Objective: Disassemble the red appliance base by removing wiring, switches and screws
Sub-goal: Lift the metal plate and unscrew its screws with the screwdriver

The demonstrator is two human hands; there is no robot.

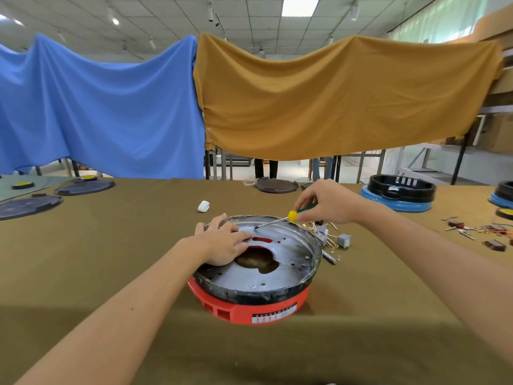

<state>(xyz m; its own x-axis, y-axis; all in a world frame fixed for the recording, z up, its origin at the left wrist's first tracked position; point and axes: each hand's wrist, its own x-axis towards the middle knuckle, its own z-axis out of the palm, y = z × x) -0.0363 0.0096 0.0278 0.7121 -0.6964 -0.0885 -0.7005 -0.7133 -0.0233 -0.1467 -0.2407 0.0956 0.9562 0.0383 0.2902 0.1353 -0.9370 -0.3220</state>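
Observation:
The red appliance base [249,309] stands in the middle of the table, topped by a round grey metal plate [277,276] with a black rim and a cut-out in its centre. My left hand [222,240] lies flat on the plate's left side, fingers spread. My right hand [324,202] grips a screwdriver [291,216] with a yellow and green handle. Its tip touches a screw at the plate's far left. A heap of removed wires and grey switches [330,237] lies just right of the base.
A small white part [203,206] lies behind the base. Black round lids [83,187] sit at the far left, another one [276,186] at the back. A blue-and-black base [399,193] stands at the back right. Loose parts [483,232] lie at the right edge.

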